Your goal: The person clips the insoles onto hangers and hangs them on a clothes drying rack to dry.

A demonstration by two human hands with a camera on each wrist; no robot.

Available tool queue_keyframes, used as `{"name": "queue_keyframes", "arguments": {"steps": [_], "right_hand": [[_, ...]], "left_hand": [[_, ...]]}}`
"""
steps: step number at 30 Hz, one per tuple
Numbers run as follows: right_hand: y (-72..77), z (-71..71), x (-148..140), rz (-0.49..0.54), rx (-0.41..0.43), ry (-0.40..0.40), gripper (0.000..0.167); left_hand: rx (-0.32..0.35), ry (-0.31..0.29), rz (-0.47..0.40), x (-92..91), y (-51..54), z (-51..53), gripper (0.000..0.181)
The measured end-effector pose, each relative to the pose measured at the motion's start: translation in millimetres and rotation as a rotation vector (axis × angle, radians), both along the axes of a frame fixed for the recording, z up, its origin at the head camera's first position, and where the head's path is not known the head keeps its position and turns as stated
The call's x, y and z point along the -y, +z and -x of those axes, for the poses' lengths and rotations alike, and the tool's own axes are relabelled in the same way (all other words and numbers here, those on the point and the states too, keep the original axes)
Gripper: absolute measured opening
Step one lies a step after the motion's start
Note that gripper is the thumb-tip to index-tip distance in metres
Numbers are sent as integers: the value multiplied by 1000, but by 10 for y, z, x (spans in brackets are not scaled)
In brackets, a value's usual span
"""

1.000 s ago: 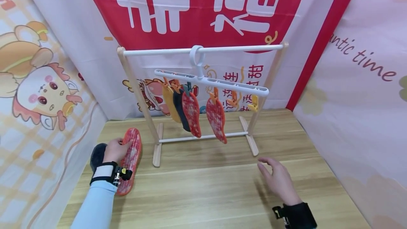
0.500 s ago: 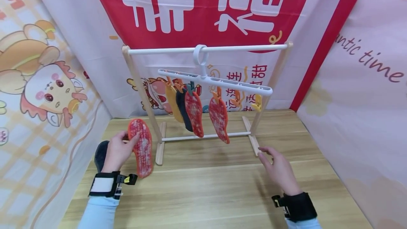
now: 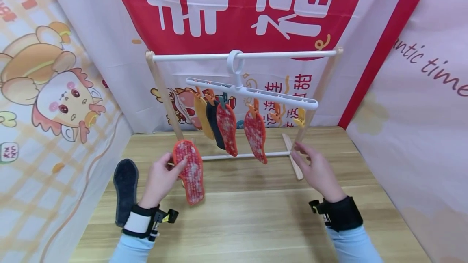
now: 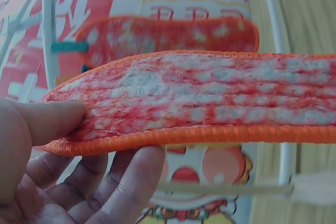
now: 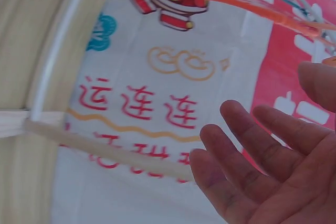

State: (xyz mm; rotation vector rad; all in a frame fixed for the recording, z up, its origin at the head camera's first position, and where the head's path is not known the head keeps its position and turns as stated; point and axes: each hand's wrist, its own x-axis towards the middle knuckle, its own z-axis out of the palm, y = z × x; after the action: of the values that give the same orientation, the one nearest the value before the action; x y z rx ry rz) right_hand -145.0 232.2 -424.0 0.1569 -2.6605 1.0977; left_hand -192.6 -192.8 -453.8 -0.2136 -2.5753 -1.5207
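My left hand (image 3: 162,182) pinches a red-and-white insole with orange edging (image 3: 191,175) near its upper end, thumb on the near face and fingers behind, as the left wrist view shows. The insole is held up off the table in front of the rack's left post. My right hand (image 3: 319,173), holding nothing, is near the rack's right post with its fingers spread a little. From a white clip hanger (image 3: 279,97) hang a yellow insole (image 3: 202,113), a dark insole (image 3: 215,127) and two red insoles, one on a green clip (image 3: 226,129) and one on an orange clip (image 3: 256,135).
A dark insole (image 3: 126,192) lies on the wooden table (image 3: 248,222) at the left. The hanger hooks over the white rail (image 3: 285,55) of a wooden rack. An orange clip (image 3: 276,113) and a yellow clip (image 3: 300,117) at its right end carry nothing. Printed cloths surround the table.
My left hand has lifted the red insole off the table and carried it right, uncovering the dark insole. My right hand has moved slightly up toward the rack's right post.
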Motion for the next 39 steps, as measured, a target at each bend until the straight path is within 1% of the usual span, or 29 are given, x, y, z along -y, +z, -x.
{"name": "queue_keyframes", "arguments": {"steps": [2,7,10,15,19,24,28,33,36,39], "right_hand": [[101,38,36,-6,-4,18,53],[321,137,144,-6,-56,54,57],[458,182,226,0,-70,62,58],[658,233,367,47,-57,81,69],[758,289,464,102,-98,101,76],[848,399,542,232,-144,134,70],[866,498,560,308,-142,142,63],[849,599,557,358,-133,91,56],[843,649,567,397,-132,65,53],[836,697,586,444,-126,62,50]], "left_hand": [[4,-19,-20,-89,-22,-37,27],[15,-78,-55,-302,-82,-115,26],[20,-114,-84,-423,-107,-164,23],[33,-148,-113,-584,-133,-224,21],[25,-167,-121,-691,-134,-249,21],[1,-196,-122,-803,-111,-273,20],[-13,-200,-113,-882,-90,-274,18],[-32,-211,-109,-981,-79,-242,23],[-29,-221,-115,-1041,-67,-213,24],[-17,-234,-123,-1110,-53,-169,22]]}}
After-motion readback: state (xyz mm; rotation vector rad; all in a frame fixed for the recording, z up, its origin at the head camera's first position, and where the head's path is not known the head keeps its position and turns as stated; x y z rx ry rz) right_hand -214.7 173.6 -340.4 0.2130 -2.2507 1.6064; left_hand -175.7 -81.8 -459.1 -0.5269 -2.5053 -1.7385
